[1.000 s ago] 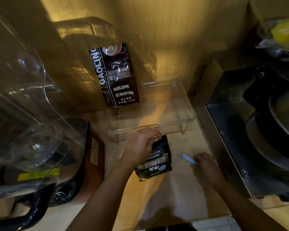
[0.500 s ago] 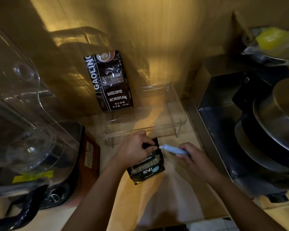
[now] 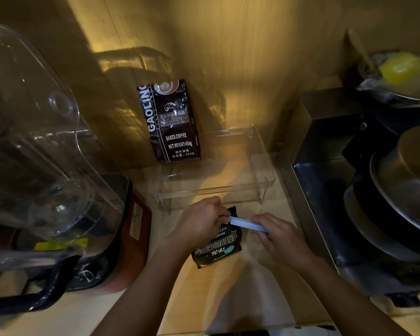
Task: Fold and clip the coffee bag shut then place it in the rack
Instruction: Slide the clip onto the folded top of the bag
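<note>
We are looking down at a dim wooden counter [image 3: 228, 299], with both of our bare hands working just in front of a clear plastic rack [image 3: 264, 170]. The small black coffee bag [image 3: 218, 251] is lying flat on the counter between our hands, its top end pointing toward the rack and apart from it. Our left hand [image 3: 199, 226] is pressing down on the bag's folded top, its fingers [image 3: 216, 204] curled together and pinching the fold. Our right hand [image 3: 279, 236] is gripping a pale blue clip [image 3: 247, 224], fingers closed around its far end, and is bringing its free tip up to the fold beside our left fingertips. We cannot tell whether the clip is already gripping the bag. We judge that the clipping step is in hand: the next move is calling for sliding the clip fully across the fold while the left hand keeps it flat, then lifting the bag into the rack. A larger coffee bag [image 3: 170, 122] is leaning against the wall behind the rack.
</note>
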